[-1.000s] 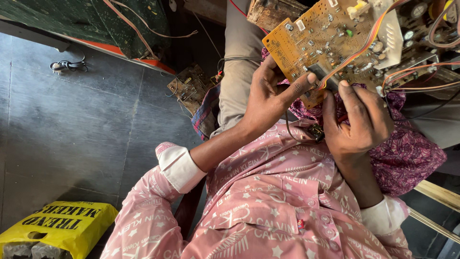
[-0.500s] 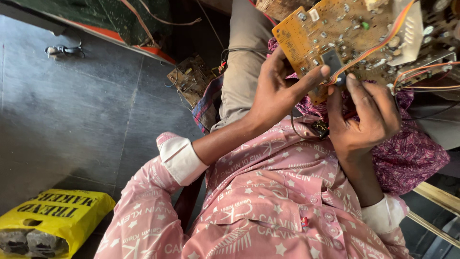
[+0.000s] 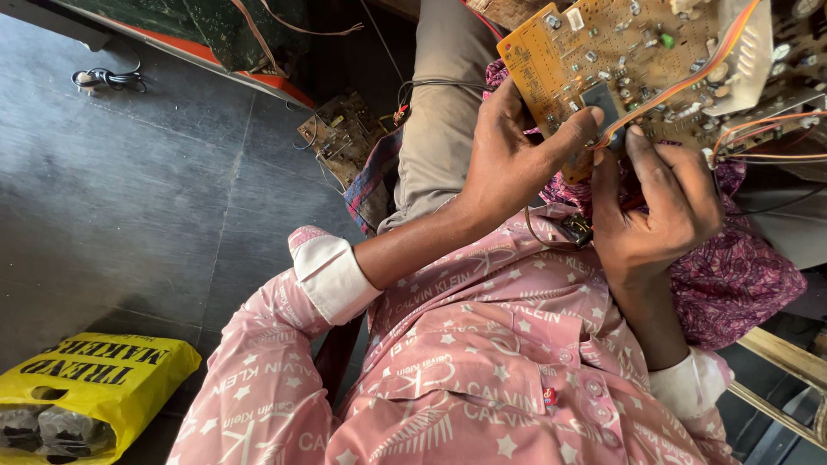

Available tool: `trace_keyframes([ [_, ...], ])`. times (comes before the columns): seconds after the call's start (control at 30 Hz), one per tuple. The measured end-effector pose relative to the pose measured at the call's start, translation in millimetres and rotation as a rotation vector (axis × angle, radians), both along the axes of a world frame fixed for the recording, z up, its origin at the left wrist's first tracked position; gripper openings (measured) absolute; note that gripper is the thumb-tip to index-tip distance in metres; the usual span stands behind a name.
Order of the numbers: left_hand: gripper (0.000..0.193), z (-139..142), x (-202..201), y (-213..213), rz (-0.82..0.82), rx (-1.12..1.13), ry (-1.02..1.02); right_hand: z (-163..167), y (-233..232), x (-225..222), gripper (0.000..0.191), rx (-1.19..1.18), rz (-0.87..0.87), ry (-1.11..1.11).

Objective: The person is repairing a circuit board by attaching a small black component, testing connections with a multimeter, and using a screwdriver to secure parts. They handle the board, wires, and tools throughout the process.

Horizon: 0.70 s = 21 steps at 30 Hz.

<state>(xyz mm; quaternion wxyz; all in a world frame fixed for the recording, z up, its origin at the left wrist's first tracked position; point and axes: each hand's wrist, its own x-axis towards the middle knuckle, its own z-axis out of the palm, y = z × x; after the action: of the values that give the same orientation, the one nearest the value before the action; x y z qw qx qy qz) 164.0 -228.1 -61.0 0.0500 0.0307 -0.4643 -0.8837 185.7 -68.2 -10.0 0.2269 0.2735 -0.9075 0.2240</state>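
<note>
Centrally, an orange circuit board (image 3: 603,60) is held up above the lap, pinched at its lower edge by the left hand (image 3: 517,155) and gripped beside it by the right hand (image 3: 663,207). Left of the board, a smaller circuit board (image 3: 340,133) lies on the dark floor (image 3: 129,198); a yellow plastic bag (image 3: 95,392) sits far below-left.

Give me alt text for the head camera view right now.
Both hands grip the near edge of an orange circuit board held over the lap: left hand, right hand. A yellow plastic bag and another circuit board lie on the dark floor.
</note>
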Motion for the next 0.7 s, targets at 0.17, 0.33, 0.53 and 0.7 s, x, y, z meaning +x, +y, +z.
trace_keyframes([
  [0.17,0.024,-4.9,0.9,8.7,0.052,0.029,0.001,-2.6,1.8,1.4,0.027,-0.068,-0.02,-0.027],
  [0.33,0.029,-7.1,1.8,9.6,0.041,-0.016,-0.02,-1.8,1.2,0.4,0.027,-0.084,-0.006,-0.004],
  [0.53,0.026,-4.1,-1.1,13.5,-0.015,-0.009,-0.112,5.2,6.2,-2.0,0.031,-0.092,-0.018,-0.031],
  [0.7,0.022,-1.1,-5.0,26.3,-0.018,0.021,-0.186,-0.6,21.4,-5.7,0.029,-0.075,-0.037,-0.066],
])
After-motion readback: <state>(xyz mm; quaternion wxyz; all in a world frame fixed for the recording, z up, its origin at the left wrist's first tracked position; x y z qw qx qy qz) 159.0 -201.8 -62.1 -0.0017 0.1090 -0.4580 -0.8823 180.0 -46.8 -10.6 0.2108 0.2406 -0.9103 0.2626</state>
